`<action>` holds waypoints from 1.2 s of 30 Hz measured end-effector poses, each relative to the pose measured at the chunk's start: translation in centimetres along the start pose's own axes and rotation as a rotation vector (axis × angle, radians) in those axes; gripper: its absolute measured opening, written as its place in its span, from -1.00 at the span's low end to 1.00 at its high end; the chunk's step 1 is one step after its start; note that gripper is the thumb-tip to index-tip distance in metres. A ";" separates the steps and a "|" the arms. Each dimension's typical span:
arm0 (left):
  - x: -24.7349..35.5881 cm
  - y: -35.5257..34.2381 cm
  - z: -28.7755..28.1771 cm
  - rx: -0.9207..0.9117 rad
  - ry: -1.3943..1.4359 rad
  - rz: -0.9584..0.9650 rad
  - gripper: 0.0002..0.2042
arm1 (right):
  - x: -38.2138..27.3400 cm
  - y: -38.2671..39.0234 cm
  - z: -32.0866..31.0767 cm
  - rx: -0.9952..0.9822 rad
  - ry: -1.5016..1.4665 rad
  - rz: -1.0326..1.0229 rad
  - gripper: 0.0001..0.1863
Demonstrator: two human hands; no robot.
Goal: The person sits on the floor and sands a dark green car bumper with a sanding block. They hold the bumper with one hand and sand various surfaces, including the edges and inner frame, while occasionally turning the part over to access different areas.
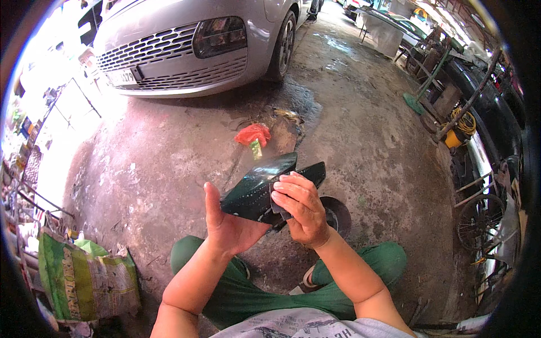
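Note:
A dark, glossy, wet panel [256, 183] with pointed ends, like a vehicle body part, is held above my lap. My left hand [234, 228] supports its near left end from beneath, thumb raised and apart from the surface. My right hand [301, 208] is closed round a small dark sheet [277, 204], which looks like sandpaper, and presses it against the panel's right part. Water drops show on the panel. Its underside and most of my left fingers are hidden.
A black round basin [338, 217] stands on the floor just beyond my right knee. A red plastic bag [253, 134] lies ahead on the concrete. A silver car [169, 45] is parked beyond. A green printed sack [90, 281] sits at left; a bicycle wheel [480, 221] is at right.

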State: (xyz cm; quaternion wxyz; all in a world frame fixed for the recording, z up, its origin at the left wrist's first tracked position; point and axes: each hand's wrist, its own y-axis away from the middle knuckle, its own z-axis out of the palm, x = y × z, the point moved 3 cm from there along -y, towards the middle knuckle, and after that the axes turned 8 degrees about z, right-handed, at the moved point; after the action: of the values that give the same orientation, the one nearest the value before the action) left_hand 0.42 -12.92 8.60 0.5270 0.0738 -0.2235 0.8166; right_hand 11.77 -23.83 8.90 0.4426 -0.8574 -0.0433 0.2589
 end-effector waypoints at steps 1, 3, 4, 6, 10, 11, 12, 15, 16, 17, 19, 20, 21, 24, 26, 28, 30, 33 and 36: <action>0.0 0.2 -0.1 0.019 -0.003 -0.025 -0.10 | -0.1 0.0 0.1 0.004 -0.008 -0.004 -0.53; 0.1 0.5 -0.3 0.056 -0.009 -0.076 -0.23 | -0.2 0.0 0.2 0.020 0.003 -0.019 -0.59; 0.3 0.6 -0.6 0.055 -0.008 -0.110 -0.28 | -0.2 0.1 0.3 0.010 0.001 -0.022 -0.58; 0.4 0.6 -1.2 0.051 -0.005 -0.180 -0.37 | -0.1 0.2 0.5 -0.011 -0.001 -0.027 -0.55; -0.8 1.1 -3.3 0.133 0.094 -0.180 -0.38 | -0.2 0.6 1.0 -0.020 0.055 0.026 -0.58; -1.2 1.0 -3.7 0.144 0.129 -0.165 -0.38 | -0.4 0.7 1.0 -0.017 0.118 0.034 -0.59; -1.5 1.0 -4.0 0.154 0.163 -0.151 -0.38 | -0.5 0.8 1.0 -0.015 0.182 0.043 -0.59; -1.7 1.0 -3.8 0.267 0.118 -0.072 -0.40 | -0.2 1.6 0.9 0.003 0.264 0.147 -0.60; -1.8 0.6 -3.2 0.308 0.086 -0.043 -0.41 | 0.1 1.5 0.7 0.042 0.308 0.135 -0.59; -1.9 0.4 -2.7 0.324 0.079 -0.021 -0.42 | 0.3 1.6 0.5 0.059 0.323 0.165 -0.59; -2.0 0.0 -2.3 0.354 0.064 0.029 -0.45 | 0.5 1.7 0.2 0.094 0.351 0.221 -0.60; -2.2 0.2 -3.0 0.325 0.110 0.033 -0.47 | -0.4 1.5 0.5 0.080 0.389 0.242 -0.63; -2.4 0.5 -4.5 0.296 0.156 0.038 -0.49 | -1.7 1.6 1.3 0.064 0.395 0.216 -0.65; -1.7 0.7 -4.6 0.233 0.285 -0.049 -0.56 | -6.2 1.4 2.8 -0.135 0.214 0.089 -0.64; -1.6 0.6 -4.6 0.320 0.159 0.045 -0.56 | -4.5 0.8 2.0 -0.088 0.316 0.074 -0.64; -2.2 -0.2 -3.3 0.432 0.072 0.186 -0.55 | -1.4 0.3 1.2 -0.014 0.430 0.112 -0.63; -2.5 0.4 -4.4 0.385 0.074 0.151 -0.53 | -2.3 1.2 1.7 -0.049 0.333 0.113 -0.62; -1.8 1.0 -4.5 0.507 -0.027 0.057 -0.49 | -5.5 1.3 2.5 -0.111 0.213 0.078 -0.61; -1.8 0.8 -4.5 0.363 0.007 0.142 -0.48 | -2.3 0.9 2.3 -0.063 0.267 0.090 -0.60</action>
State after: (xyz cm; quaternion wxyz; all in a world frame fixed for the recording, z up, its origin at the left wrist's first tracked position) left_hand 1.01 -12.69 3.76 0.4470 0.1489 -0.0753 0.8788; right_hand 8.54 -23.36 8.06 0.4053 -0.8988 0.0462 0.1604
